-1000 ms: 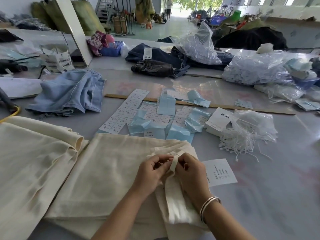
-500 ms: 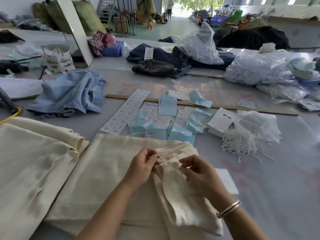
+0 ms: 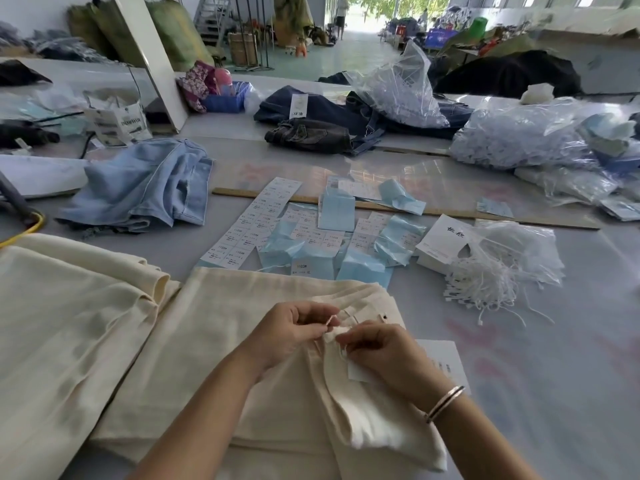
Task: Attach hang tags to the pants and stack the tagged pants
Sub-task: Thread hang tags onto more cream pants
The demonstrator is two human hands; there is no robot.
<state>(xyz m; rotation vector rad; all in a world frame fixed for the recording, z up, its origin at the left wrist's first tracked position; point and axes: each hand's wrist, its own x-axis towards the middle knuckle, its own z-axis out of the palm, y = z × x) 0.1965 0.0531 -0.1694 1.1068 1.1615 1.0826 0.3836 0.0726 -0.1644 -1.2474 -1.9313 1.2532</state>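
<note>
Cream pants [image 3: 214, 341] lie folded on the grey table in front of me, with the waistband and an inside pocket flap turned up. My left hand [image 3: 294, 327] pinches a thin white tag string [image 3: 332, 320] at the waistband. Close beside it, my right hand [image 3: 381, 351] pinches the string's other end against the fabric fold. A white hang tag [image 3: 446, 362] lies partly under my right hand. A second pile of cream pants [image 3: 62, 317] sits to the left.
Blue packets and sticker sheets [image 3: 311, 237] lie beyond the pants. A heap of white tag strings [image 3: 485, 282] and a small white box [image 3: 443, 244] sit at right. Light blue jeans [image 3: 145, 185], dark jeans [image 3: 311, 133] and plastic bags [image 3: 519, 140] lie farther back, behind a wooden ruler [image 3: 519, 220].
My hands have shifted a little along the waistband and drawn close together; the loop held a second ago is let go and a thin string now shows between my fingers.
</note>
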